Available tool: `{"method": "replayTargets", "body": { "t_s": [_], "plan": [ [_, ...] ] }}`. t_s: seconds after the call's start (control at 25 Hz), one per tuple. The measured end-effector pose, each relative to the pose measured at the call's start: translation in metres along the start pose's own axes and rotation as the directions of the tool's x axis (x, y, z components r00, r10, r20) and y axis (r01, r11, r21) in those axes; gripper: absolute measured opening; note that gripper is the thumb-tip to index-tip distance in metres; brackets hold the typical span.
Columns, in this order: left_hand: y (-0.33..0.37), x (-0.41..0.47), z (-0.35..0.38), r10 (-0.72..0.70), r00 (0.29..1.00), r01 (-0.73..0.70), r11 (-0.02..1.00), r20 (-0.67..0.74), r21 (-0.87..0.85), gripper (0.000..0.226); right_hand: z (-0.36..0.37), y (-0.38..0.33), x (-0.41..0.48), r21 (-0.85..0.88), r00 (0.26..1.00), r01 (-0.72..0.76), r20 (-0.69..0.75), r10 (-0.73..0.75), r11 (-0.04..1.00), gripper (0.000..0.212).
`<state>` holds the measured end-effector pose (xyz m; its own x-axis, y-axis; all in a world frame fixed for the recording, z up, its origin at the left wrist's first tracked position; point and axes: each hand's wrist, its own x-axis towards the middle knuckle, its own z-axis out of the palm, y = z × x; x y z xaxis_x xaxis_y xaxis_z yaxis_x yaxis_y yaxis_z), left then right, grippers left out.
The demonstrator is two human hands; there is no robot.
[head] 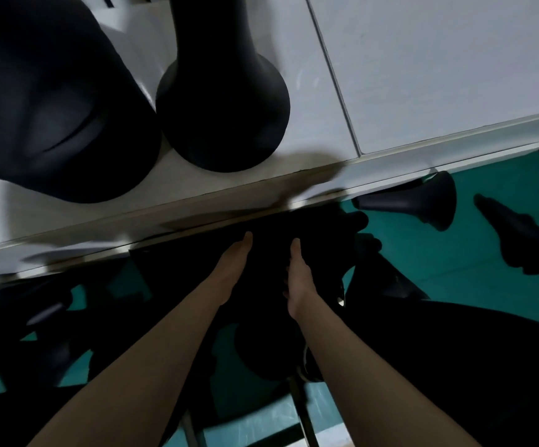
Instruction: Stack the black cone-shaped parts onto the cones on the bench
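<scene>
Head view, pretty dark: two black cones (223, 104) are seen standing on the white table (422, 75). Below its edge, a black cone-shaped part (268, 269) is flanked by the left hand (232, 269) and right hand (298, 279), palms inward; actual grip can't be made out.

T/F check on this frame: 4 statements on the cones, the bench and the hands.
1. Two black cones stand on the white bench. True: a near cone and a second cone beside it.
2. Both hands are below the bench edge. True: left hand, right hand.
3. The floor is red. False: the floor is green.
4. No cone parts lie on the floor. False: a loose cone part lies there on its side.
</scene>
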<state>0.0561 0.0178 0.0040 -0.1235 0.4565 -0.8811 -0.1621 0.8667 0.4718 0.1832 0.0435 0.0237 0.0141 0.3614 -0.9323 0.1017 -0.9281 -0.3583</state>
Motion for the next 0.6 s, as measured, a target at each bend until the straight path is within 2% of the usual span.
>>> {"method": "replayTargets", "body": {
  "t_s": [0.24, 0.44, 0.6],
  "plan": [
    [-0.007, 0.019, 0.014, -0.103, 0.994, 0.105, 0.993, 0.032, -0.048, 0.065, -0.007, 0.010, 0.037, 0.084, 0.994, -0.093, -0.051, 0.097, 0.992, 0.075],
    [-0.014, 0.036, 0.024, -0.130, 0.990, 0.133, 0.989, 0.048, -0.065, 0.071, -0.011, 0.010, 0.059, 0.144, 0.991, -0.098, -0.078, 0.110, 0.985, 0.070],
    [-0.021, 0.052, 0.020, -0.134, 0.990, 0.138, 0.980, 0.036, -0.142, 0.079, -0.007, 0.008, 0.066, 0.165, 0.992, -0.080, -0.082, 0.095, 0.983, 0.070]
  ]
}}
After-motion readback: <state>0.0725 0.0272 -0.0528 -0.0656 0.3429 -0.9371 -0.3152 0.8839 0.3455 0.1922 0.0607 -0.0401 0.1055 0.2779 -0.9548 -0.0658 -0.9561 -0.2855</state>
